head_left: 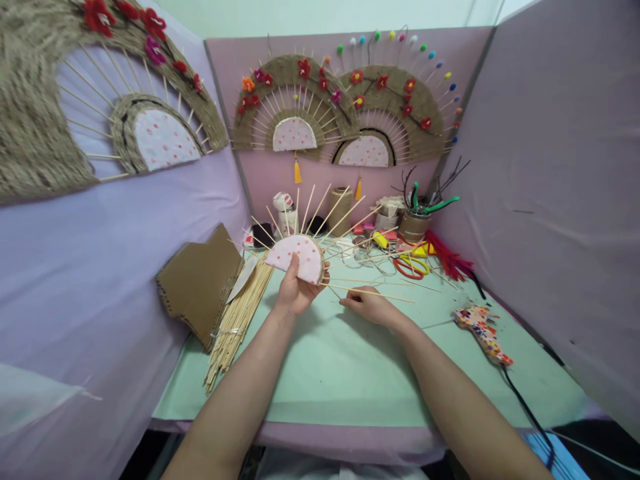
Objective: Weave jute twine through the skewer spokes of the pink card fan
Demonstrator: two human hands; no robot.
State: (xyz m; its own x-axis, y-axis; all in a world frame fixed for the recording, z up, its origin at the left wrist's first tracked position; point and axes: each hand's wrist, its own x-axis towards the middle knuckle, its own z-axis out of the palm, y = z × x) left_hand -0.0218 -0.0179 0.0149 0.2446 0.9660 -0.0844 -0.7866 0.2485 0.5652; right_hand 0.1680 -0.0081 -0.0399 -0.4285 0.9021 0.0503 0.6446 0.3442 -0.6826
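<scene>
A white half-round piece with pink dots has thin wooden sticks fanning out from its curved edge. My left hand grips this fan frame, thumb on the dotted face and fingers behind it. Just right of it is my right hand, its fingers pinched together by a thin strand that runs toward the frame. Most of that strand is hard to make out, and part is hidden by the hand.
A bundle of sticks and brown cardboard lie left. On the right rests a flower-patterned glue gun with a black cord. Scissors, a twine spool and red stems sit behind. Finished fans hang on the back wall.
</scene>
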